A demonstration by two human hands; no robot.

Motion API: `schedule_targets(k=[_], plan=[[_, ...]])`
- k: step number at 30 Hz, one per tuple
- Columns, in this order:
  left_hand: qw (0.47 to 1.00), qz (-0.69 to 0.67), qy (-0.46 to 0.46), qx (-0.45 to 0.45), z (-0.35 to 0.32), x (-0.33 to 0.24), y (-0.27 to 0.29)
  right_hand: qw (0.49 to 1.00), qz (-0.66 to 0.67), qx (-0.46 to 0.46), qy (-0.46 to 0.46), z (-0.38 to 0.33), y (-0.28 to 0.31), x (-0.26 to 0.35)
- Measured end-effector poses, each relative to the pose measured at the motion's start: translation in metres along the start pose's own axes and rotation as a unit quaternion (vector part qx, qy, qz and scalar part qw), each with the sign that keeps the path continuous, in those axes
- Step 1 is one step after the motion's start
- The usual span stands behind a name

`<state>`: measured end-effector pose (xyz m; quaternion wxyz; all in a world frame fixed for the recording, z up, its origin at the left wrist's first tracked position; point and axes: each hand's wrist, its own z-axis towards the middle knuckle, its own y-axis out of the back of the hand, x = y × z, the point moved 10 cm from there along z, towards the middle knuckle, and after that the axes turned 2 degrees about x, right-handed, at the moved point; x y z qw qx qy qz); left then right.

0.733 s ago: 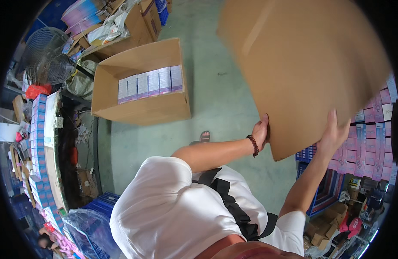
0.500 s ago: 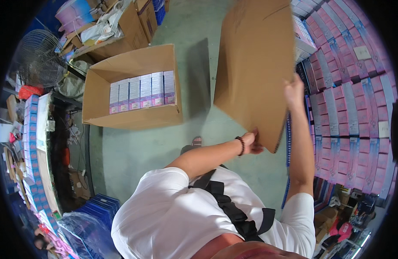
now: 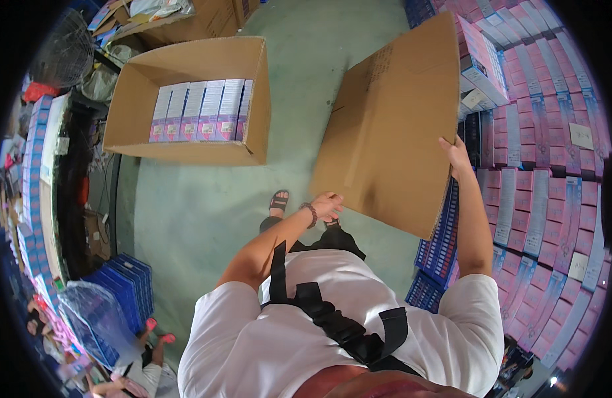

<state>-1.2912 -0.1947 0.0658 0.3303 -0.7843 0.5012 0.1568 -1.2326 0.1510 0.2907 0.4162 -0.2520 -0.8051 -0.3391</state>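
A large brown flattened cardboard carton (image 3: 399, 126) is tilted in front of me to the right, one broad face showing. My right hand (image 3: 457, 158) grips its right edge, fingers closed around the board. At the lower left corner, my left hand (image 3: 327, 205) is curled over the edge, with a beaded bracelet at the wrist; part of its grip is hidden. Farther left stands an open cardboard box (image 3: 193, 152) holding a row of upright white, pink and purple packages (image 3: 192, 113). Neither hand touches that box.
Pink and blue packages (image 3: 532, 199) are stacked high along the right, beside blue crates (image 3: 425, 288). A fan (image 3: 62, 50) and shelving stand at left. More blue crates (image 3: 123, 288) sit at lower left, near another person (image 3: 147, 378). Green floor (image 3: 293, 132) lies between.
The flattened carton has turned to show more of its broad face, its lower edge swinging left. My left hand has moved left with that edge. My right hand still grips the right edge.
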Motion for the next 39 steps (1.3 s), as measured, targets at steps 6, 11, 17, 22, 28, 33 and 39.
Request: schedule_targets(k=[6,11,17,22,28,33,39], plan=[[0.98,0.133,-0.043,-0.144,0.031,0.033,-0.058,0.999,0.04,0.023,0.005,0.004,0.047,-0.029],[0.884,0.307,-0.132,-0.328,0.008,0.008,-0.116,0.993,0.039,0.097,0.047,-0.009,0.024,-0.016],[0.743,0.334,-0.34,-0.47,-0.087,0.018,-0.128,0.983,0.08,0.167,0.004,-0.06,0.026,0.009],[0.685,0.35,-0.178,-0.613,-0.163,0.143,-0.095,0.946,0.08,0.305,-0.075,-0.122,0.019,0.019],[0.553,0.355,-0.212,-0.724,-0.351,0.19,-0.114,0.895,0.016,0.445,-0.013,-0.178,-0.018,0.006],[0.343,0.471,-0.272,-0.766,-0.509,0.088,-0.19,0.797,0.095,0.596,-0.009,-0.138,-0.049,0.003],[0.305,0.626,-0.167,-0.698,-0.552,-0.066,-0.251,0.602,0.158,0.733,-0.276,-0.078,-0.137,-0.122]])
